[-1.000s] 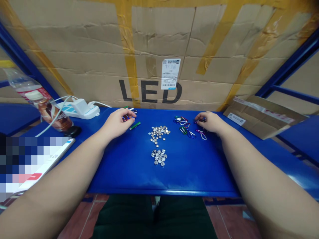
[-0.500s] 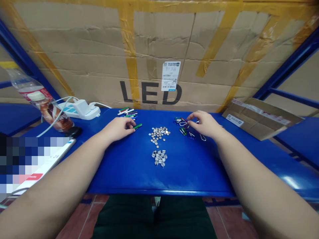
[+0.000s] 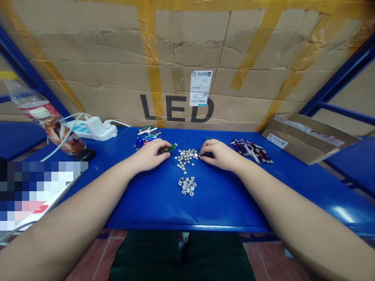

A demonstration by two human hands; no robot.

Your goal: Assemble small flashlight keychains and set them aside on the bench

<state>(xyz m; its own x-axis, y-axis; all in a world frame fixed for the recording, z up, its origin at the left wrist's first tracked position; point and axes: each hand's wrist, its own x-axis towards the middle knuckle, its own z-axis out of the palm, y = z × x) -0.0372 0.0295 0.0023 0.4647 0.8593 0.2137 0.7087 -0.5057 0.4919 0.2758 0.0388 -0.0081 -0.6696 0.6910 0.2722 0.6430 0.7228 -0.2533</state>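
The left hand is pinching a green tube, while the right hand, its grip unclear, is touching silver discs on the blue worktop.

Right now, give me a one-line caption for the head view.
Left hand at a green metal tube, right hand beside silver button cells, on a blue tabletop.

The left hand holds a small green metal tube at its fingertips, and the right hand touches a heap of small silver discs on the blue painted desk. Thin coloured metal tubes lie near the far edge, dark metal tubes with clips lie toward the right, and a second heap of silver discs lies nearer the person.
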